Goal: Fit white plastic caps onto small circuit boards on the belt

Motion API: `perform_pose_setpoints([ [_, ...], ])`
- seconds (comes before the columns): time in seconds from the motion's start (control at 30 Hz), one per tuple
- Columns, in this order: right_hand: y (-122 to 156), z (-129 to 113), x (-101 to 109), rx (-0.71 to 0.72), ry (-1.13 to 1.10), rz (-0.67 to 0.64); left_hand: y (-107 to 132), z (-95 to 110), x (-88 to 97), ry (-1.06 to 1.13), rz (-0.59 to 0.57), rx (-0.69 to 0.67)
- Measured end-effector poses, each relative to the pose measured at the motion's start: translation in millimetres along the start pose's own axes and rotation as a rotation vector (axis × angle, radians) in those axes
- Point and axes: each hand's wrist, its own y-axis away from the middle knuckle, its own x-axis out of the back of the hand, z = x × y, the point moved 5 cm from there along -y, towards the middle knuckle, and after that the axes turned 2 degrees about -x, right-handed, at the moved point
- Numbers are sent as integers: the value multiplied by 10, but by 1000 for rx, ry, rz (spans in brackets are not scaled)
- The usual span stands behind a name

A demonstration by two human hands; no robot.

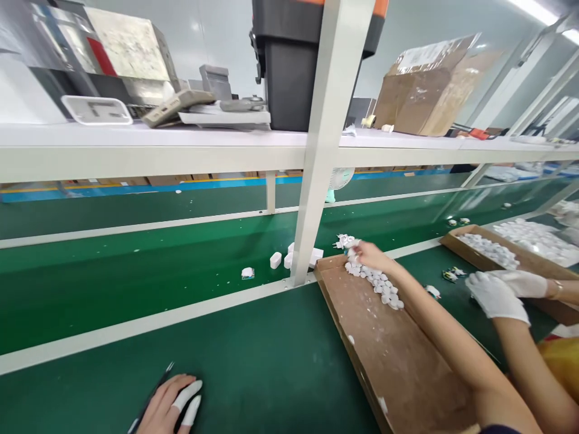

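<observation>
My right hand [371,256] reaches over the far end of a shallow cardboard tray [362,337]. Its fingers are pinched together at a small white piece [351,254] with a greenish edge, blurred and partly covered by the fingertips. Below that hand, small white plastic parts [384,289] lie in a band along the tray's right side. White plug pieces [344,240] sit just beyond the tray. At the bottom left my left hand [169,407] rests on the green table, fingers apart, with white finger cots on two of them. A thin dark tool [151,395], like tweezers, lies along its outer side.
A co-worker's white-gloved hands [502,292] work at the right, near another tray [525,265] of white parts. A white post [323,132] rises beside my tray, with white housings [275,260] around its foot. A shelf [158,158] crosses above, carrying a black toolbox [289,78].
</observation>
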Motion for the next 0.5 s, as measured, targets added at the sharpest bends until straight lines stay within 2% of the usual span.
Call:
perform_pose_setpoints([
  [0.03,275,-368,-170,133,-47,-62,-16,38,4,2,-1,-20],
  [0.1,907,-1167,-611,581,-181,-292,-53,119,33,10,2,-61],
  [0.17,1439,-1772,-1035,847,-169,-334,-94,203,79,26,2,-88],
  [0.23,1791,-2198,-1478,1002,-37,-319,-132,283,126,52,5,-105],
  [0.3,1993,-2482,-1883,1100,59,-311,-157,342,165,93,16,-111],
  [0.37,2115,-2675,-2182,1190,111,-286,-167,374,190,142,20,-113],
  [0.43,2199,-2808,-2321,1268,152,-232,-165,388,204,204,-6,-122],
  [0.5,2243,-2869,-2264,1289,191,-164,-157,390,218,277,-45,-122],
])
